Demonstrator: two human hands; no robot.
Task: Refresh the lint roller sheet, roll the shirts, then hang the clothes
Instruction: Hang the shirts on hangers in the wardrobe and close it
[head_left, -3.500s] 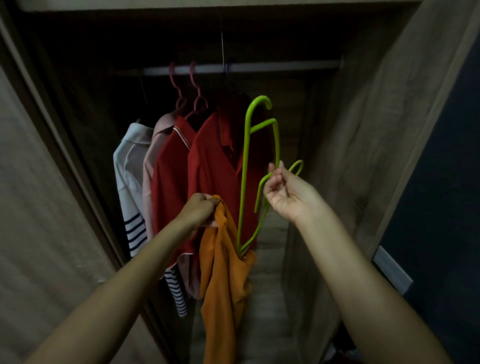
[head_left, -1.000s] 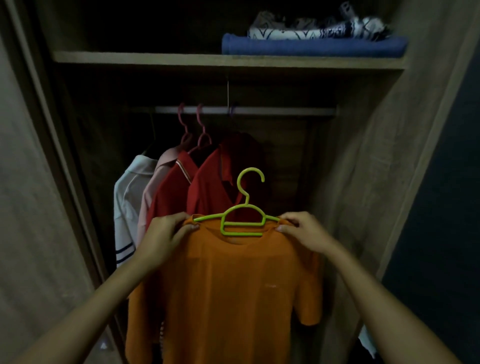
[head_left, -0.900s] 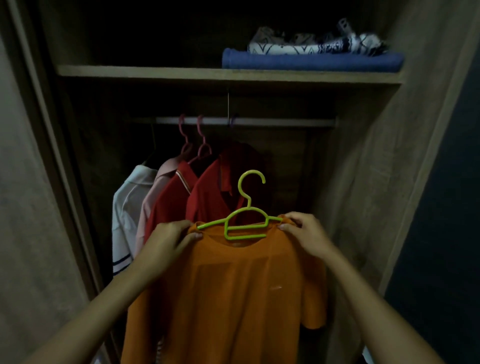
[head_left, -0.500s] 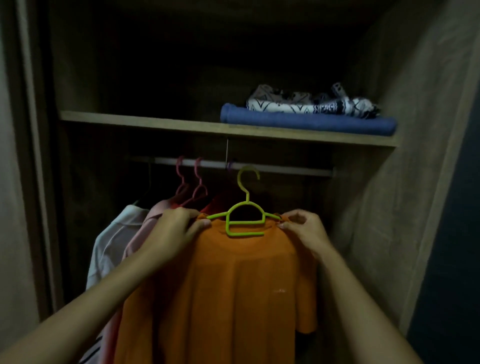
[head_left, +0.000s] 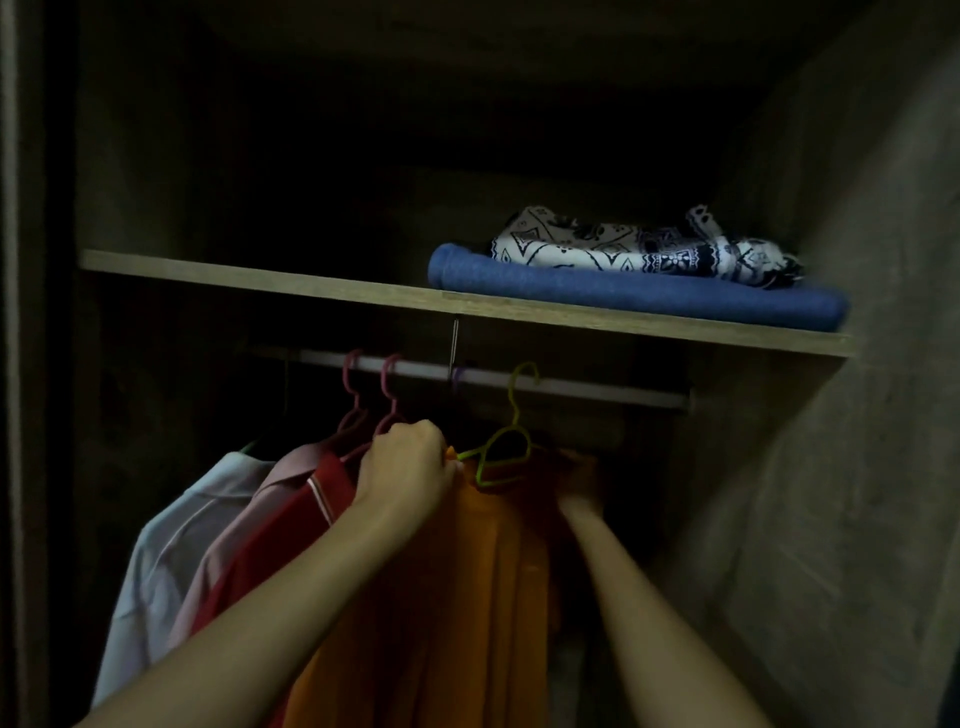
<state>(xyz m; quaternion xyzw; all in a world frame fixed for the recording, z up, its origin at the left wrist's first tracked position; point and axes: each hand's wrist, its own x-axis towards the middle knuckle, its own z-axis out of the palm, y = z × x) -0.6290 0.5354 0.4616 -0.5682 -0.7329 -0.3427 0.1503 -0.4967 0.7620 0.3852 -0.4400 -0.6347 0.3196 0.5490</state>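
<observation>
— Where are we, then?

— At home, we'd say, looking into a wardrobe (head_left: 841, 467) with wood-grain walls and dim light.

— What tells us so?

— A rail (head_left: 597, 387) runs across it, with hangers (head_left: 387, 395) hooked over it and shirts (head_left: 291, 499) side by side below.

— And higher up?

— We see a shelf (head_left: 260, 278) above the rail, bearing a folded blue cloth (head_left: 649, 296) with a patterned one (head_left: 597, 244) on top. Household clothes, stored the household way.
</observation>
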